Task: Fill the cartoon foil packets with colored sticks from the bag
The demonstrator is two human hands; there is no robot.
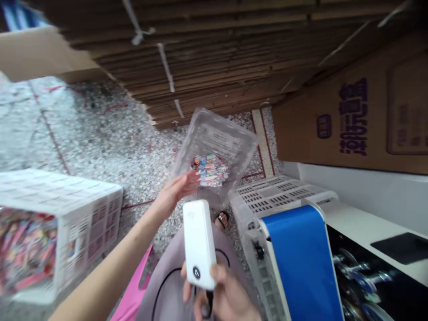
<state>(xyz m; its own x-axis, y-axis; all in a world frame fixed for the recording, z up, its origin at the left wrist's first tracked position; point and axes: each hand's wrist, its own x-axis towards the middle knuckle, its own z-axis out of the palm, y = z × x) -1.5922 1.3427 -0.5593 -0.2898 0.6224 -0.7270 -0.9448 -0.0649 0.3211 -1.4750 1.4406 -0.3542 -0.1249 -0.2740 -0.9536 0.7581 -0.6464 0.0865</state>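
Note:
My right hand (227,290) grips the lower end of a white power bank (199,240) with a round dark display near its bottom. A black cable (209,301) hangs from that end and loops over my lap. My left hand (183,185) reaches over the near left side of a translucent plastic bin (230,133) on the floor, fingers stretched out and a little blurred. Beside those fingertips, inside the bin, lies a small pile of colourful printed pieces (211,170). Whether the fingers touch the pile I cannot tell.
Stacked flat cardboard (227,62) rises beyond the bin, with a printed carton (351,111) at right. A white crate (90,205) with colourful items stands left. Right are another crate (281,191), a blue panel (301,263) and a black-and-white machine (368,249). A pink bag (133,290) lies below.

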